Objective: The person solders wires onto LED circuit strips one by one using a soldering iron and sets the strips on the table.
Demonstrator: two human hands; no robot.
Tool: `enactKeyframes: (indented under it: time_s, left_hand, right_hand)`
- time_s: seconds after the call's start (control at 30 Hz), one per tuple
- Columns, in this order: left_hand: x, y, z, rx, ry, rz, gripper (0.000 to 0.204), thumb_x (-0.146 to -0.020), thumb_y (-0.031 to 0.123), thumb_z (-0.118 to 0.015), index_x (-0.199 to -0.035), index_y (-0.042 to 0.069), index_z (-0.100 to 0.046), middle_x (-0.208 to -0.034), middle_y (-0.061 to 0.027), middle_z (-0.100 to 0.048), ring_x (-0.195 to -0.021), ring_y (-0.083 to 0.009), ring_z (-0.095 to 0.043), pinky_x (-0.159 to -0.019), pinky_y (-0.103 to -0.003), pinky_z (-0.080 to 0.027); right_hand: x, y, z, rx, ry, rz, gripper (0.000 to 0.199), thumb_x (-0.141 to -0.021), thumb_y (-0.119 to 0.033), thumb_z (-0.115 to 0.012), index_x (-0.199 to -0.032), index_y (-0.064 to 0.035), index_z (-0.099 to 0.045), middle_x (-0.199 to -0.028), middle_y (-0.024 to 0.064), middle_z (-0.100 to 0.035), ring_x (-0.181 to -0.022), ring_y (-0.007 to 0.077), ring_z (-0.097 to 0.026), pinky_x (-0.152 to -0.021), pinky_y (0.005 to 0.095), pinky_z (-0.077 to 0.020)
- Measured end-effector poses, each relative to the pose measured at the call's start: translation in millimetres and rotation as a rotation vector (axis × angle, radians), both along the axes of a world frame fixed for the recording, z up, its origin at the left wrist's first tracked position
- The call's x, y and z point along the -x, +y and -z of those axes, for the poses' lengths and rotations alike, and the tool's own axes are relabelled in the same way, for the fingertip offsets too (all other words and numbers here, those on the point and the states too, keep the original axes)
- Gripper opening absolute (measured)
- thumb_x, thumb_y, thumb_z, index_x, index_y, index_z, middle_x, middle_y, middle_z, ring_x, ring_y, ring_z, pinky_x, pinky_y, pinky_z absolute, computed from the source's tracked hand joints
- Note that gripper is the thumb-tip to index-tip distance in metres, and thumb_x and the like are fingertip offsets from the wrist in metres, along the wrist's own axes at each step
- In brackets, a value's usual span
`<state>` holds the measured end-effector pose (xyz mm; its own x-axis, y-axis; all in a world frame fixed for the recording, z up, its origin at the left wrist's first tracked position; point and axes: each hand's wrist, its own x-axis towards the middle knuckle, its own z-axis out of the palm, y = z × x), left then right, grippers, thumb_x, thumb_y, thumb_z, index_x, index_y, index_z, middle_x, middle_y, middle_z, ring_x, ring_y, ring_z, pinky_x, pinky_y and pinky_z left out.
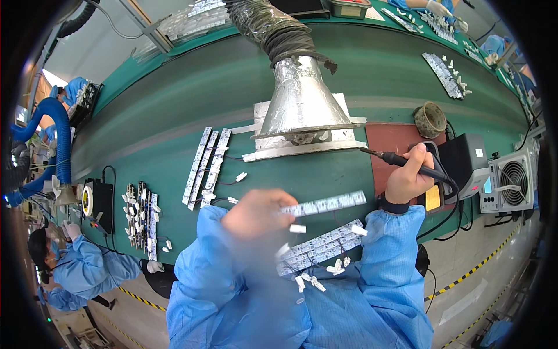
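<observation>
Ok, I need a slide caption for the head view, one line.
At a green bench, the left hand holds a white circuit strip while the right hand grips a soldering iron.

hood (305, 110) mid bench (349, 174), over a board (279, 152). three strips (207, 166) left of it; second batch (141, 218) farther left, just right of a tabletop unit (97, 203). strip stack (319, 250) nearest the wearer (331, 308). single strip (328, 204) in left hand (256, 212), just beyond that stack. iron (398, 158) in right hand (408, 181), tip near board's right end. pot (430, 120) beyond that hand; third batch (442, 75) beyond pot. station (463, 163) right of right hand, fan unit (508, 181) right of station.
</observation>
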<state>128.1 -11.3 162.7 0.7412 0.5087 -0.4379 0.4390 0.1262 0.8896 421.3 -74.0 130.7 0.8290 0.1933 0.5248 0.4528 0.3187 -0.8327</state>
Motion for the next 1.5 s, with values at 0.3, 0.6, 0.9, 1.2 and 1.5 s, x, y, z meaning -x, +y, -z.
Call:
enactKeyframes:
  time_s: [0.3, 0.6, 0.9, 1.2, 1.5]
  left_hand:
    - [-1.8, 4.9, 35.5, -0.320, -0.099, -0.221, 0.044, -0.090, 0.002, -0.067, -0.134, 0.000, -0.059, -0.124, -0.0184, -0.068, -0.117, -0.0262, -0.066, -0.101, -0.036, -0.051]
    - [-6.9, -2.2, 28.9, -0.474, -0.091, -0.222, 0.042, -0.088, 0.001, -0.063, -0.130, -0.001, -0.062, -0.123, -0.0193, -0.068, -0.114, -0.0325, -0.067, -0.099, -0.038, -0.051]
    - [-8.0, -1.9, 31.1, -0.531, -0.116, -0.220, 0.041, -0.088, 0.001, -0.062, -0.129, -0.001, -0.062, -0.119, -0.0180, -0.067, -0.111, -0.0337, -0.066, -0.097, -0.038, -0.051]
    - [-7.8, -1.7, 31.3, -0.539, -0.125, -0.222, 0.041, -0.088, 0.002, -0.063, -0.128, -0.002, -0.062, -0.117, -0.0187, -0.067, -0.110, -0.0348, -0.066, -0.096, -0.039, -0.051]
    - [-6.9, -1.3, 33.2, -0.565, -0.121, -0.211, 0.039, -0.089, -0.001, -0.064, -0.128, -0.002, -0.062, -0.113, -0.0181, -0.068, -0.104, -0.0318, -0.069, -0.092, -0.037, -0.054]
  right_hand:
    - [30.9, -9.4, -12.4, -0.036, -0.007, -0.068, 0.036, -0.102, -0.013, -0.055, -0.069, -0.0015, -0.045, -0.062, 0.0035, -0.043, -0.059, 0.0123, -0.044, -0.055, 0.0280, -0.0369]
    - [82.6, -7.1, -13.8, -0.129, -0.588, -0.627, 0.028, -0.094, -0.008, -0.057, -0.068, -0.0047, -0.049, -0.049, 0.0028, -0.038, -0.039, 0.0154, -0.032, -0.040, 0.0338, -0.0232]
    - [85.0, -2.8, -8.7, -0.097, -0.649, -0.701, 0.023, -0.092, -0.003, -0.059, -0.071, -0.0037, -0.050, -0.050, 0.0031, -0.041, -0.039, 0.0160, -0.033, -0.041, 0.0324, -0.0249]
    - [85.9, -1.5, -8.9, -0.065, -0.661, -0.747, 0.025, -0.093, -0.003, -0.060, -0.070, -0.0027, -0.049, -0.051, 0.0041, -0.041, -0.040, 0.0169, -0.034, -0.041, 0.0331, -0.0249]
    - [86.7, -0.9, -7.8, -0.070, -0.676, -0.752, 0.025, -0.093, -0.003, -0.061, -0.071, -0.0027, -0.049, -0.053, 0.0041, -0.043, -0.041, 0.0169, -0.034, -0.041, 0.0329, -0.0254]
